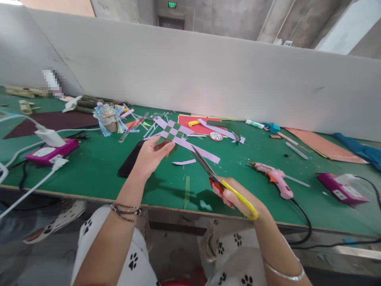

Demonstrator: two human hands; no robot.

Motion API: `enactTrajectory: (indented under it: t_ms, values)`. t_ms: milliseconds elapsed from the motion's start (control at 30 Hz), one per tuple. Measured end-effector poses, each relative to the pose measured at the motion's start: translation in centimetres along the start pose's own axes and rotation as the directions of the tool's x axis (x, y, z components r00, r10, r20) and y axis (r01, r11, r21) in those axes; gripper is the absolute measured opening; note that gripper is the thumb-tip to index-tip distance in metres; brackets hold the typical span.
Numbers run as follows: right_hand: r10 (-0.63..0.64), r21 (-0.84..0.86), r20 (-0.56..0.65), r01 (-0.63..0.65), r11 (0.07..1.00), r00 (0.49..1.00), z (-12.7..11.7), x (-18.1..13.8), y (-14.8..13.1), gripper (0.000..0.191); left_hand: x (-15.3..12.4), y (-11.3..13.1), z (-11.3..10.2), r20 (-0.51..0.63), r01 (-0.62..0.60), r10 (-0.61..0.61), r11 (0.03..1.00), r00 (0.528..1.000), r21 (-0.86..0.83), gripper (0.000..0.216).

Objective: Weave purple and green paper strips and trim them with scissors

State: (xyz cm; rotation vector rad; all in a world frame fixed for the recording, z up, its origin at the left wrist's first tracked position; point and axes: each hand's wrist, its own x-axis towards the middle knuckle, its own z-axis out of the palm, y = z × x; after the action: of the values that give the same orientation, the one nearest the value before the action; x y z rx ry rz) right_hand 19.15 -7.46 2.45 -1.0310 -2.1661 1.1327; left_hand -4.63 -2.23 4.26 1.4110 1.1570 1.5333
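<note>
A woven piece of purple and green paper strips (173, 131) is pinched in my left hand (154, 153), raised over the table. One long purple strip of it reaches out to the right. My right hand (230, 194) grips scissors (208, 169) with yellow and red handles. Their blades point up and left, tips beside that long strip; whether they touch it I cannot tell. Below the weave lie a loose purple paper scrap (184, 162) and a narrow green strip (187, 192). A black phone (131, 159) lies behind my left wrist.
A pink glue gun (275, 178) rests at the right near a purple power strip (342, 188). Another purple power strip (53, 152) with cables is at the left. Red paper (184, 119), a decorated pot (110, 119) and paper scraps lie along the white partition (193, 79).
</note>
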Motion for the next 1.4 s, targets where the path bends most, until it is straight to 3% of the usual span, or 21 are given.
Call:
enactTrajectory:
  t_ms: [767, 967, 1267, 1400]
  values:
    - [0.105, -0.181, -0.064, -0.115, 0.977, 0.992, 0.1, 0.3, 0.1, 0.056, 0.1, -0.5, -0.2, 0.197, 0.060, -0.067, 0.997, 0.978, 0.044, 0.023]
    - [0.095, -0.195, -0.032, -0.099, 0.976, 0.995, -0.1, 0.2, 0.1, 0.061, -0.4, 0.5, 0.6, 0.077, 0.118, -0.121, 0.992, 0.990, 0.042, 0.017]
    - [-0.062, -0.254, 0.063, 0.076, 0.964, 0.996, -0.5, 0.1, -0.1, 0.058, -0.3, 0.4, 0.8, 0.022, 0.068, -0.069, 0.996, 0.997, 0.053, 0.014]
    - [-0.070, -0.183, 0.059, 0.080, 0.980, 0.996, -0.4, 0.0, -0.1, 0.059, -0.4, 0.2, 0.8, 0.015, 0.045, -0.047, 0.995, 0.999, 0.084, 0.017]
